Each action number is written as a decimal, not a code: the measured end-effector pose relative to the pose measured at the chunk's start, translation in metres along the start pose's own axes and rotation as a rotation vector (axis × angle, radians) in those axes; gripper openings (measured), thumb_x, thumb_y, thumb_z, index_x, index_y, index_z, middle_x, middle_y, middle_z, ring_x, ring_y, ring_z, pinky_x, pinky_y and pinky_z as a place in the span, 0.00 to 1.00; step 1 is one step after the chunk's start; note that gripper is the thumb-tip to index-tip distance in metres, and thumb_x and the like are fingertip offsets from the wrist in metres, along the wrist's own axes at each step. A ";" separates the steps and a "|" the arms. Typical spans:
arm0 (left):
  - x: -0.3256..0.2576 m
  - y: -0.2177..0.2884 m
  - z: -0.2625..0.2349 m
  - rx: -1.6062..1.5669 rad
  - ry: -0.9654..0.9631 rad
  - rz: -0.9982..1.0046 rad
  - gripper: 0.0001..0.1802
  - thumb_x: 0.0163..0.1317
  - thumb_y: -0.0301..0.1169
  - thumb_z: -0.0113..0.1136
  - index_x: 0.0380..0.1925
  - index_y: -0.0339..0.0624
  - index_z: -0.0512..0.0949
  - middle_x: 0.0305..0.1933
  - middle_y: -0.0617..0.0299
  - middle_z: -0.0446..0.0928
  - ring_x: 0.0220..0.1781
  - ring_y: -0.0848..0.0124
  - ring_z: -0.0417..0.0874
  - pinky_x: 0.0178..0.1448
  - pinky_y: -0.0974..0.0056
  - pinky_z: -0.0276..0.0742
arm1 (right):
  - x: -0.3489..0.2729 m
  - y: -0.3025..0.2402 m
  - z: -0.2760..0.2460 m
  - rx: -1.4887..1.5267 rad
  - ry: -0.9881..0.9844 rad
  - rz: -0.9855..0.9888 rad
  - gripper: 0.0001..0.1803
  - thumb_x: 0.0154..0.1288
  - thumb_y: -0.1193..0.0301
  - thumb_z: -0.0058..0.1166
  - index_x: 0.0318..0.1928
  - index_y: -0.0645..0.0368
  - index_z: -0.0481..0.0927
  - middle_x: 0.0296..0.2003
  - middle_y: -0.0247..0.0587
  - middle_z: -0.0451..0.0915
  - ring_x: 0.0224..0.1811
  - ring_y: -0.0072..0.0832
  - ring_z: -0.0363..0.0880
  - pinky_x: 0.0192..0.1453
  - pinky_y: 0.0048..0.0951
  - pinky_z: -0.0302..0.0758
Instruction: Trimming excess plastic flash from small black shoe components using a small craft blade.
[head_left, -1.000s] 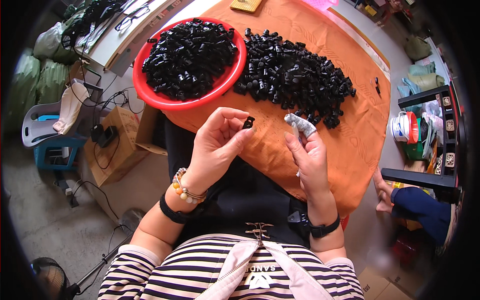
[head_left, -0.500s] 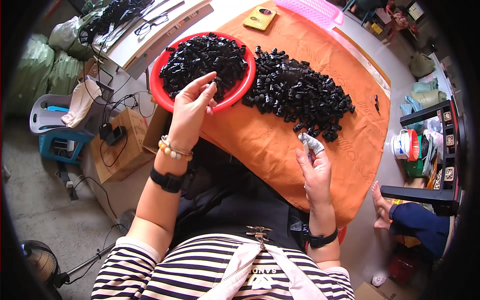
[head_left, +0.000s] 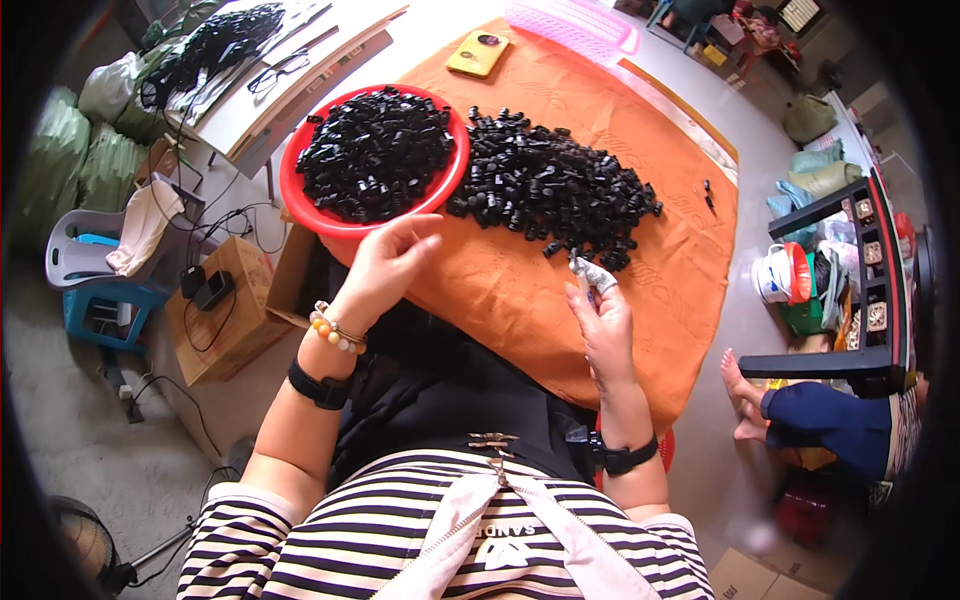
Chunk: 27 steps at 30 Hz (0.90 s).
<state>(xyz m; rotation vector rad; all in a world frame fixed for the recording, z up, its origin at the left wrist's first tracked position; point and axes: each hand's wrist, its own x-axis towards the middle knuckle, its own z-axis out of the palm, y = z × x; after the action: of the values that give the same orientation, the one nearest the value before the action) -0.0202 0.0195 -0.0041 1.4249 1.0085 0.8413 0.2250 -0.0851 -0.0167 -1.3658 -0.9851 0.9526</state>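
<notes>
My left hand (head_left: 382, 268) is held just off the near edge of a red plastic bowl (head_left: 459, 165). Its thumb and index finger are apart, and no piece shows between them. Small black plastic parts (head_left: 375, 150) fill the bowl in a heap. To the bowl's right, a pile of similar black parts (head_left: 560, 180) lies on the orange tablecloth (head_left: 510, 310). At the pile's near end, my right hand (head_left: 608, 335) has thumb and fingers curled together. Grey-white wrapping (head_left: 597, 275) covers a fingertip there; whatever is in the pinch is too small to name.
A yellow tin-like box (head_left: 478, 53) and a pink basket (head_left: 575, 30) are at the table's far side. Two loose black pieces (head_left: 709, 195) lie right of the pile. Left are a cardboard box (head_left: 225, 325) and grey chair (head_left: 85, 240). Another person's legs (head_left: 830, 425) show at right.
My left hand has come back from over the bowl toward me, and its fingers have spread. My right hand keeps about its place by the pile. The whole view has shifted slightly.
</notes>
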 end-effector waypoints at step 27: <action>-0.007 0.014 0.028 0.588 -0.257 0.010 0.25 0.56 0.32 0.58 0.53 0.33 0.70 0.19 0.59 0.71 0.21 0.77 0.69 0.29 0.69 0.68 | 0.039 0.000 -0.015 -0.662 0.180 -0.186 0.33 0.48 0.77 0.59 0.57 0.50 0.68 0.40 0.41 0.78 0.39 0.36 0.79 0.43 0.33 0.75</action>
<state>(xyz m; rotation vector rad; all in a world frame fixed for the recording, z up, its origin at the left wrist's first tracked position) 0.0043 0.0024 0.0076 1.9750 1.0954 0.3558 0.2516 -0.0527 -0.0157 -1.8231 -1.3230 0.3550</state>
